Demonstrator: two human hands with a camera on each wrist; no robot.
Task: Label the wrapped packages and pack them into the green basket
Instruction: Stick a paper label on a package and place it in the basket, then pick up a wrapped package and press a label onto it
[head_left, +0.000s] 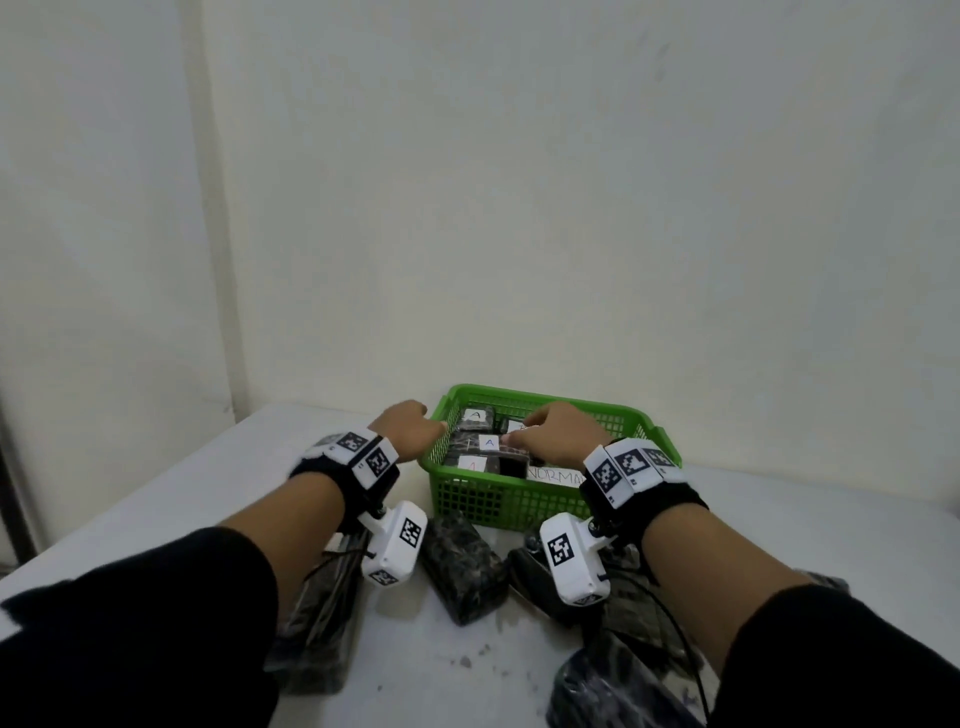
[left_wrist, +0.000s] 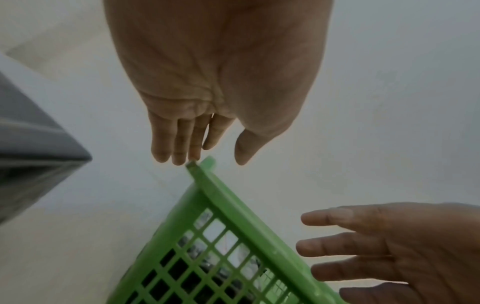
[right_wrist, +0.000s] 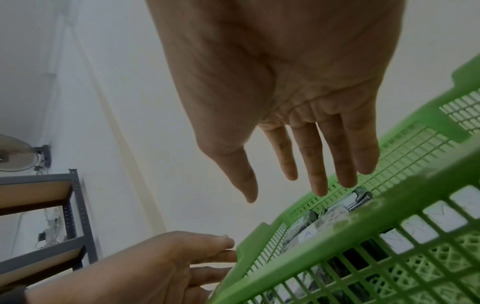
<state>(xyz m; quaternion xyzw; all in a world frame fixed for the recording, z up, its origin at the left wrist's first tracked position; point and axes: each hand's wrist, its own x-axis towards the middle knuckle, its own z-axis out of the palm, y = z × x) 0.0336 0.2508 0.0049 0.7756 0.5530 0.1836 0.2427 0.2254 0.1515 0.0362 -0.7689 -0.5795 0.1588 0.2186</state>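
So right now both hands are hanging around the green basket (head_left: 498, 501), which is sitting just below the middle of the head view. The left hand (head_left: 408, 423) is hovering at the basket's left rim with fingers straight and relaxed, holding nothing; in the left wrist view its fingertips (left_wrist: 193, 156) are right at the rim corner, touching or nearly so. The right hand (head_left: 558, 434) is reaching over the inside, fingers spread and loose, also gripping nothing.

Inside the basket several wrapped packages (head_left: 475, 418) are already lying with white labels (head_left: 488, 442) facing up, a few marked "A". More wrapped blocks are waiting in the lower part of the frame, one dark package (head_left: 462, 569) lying just in front of the basket, plus others half hidden under the forearms.

Handling guess: these look like firm rectangular blocks in crinkly, glossy wrap, so probably stiff but a bit slippery. I'd be taking one across its short sides, fingers on one long edge and thumb on the other, not pinching loose wrap. The basket looks like light, flexy plastic, so it's likely sliding around unless a hand is steadying the rim.
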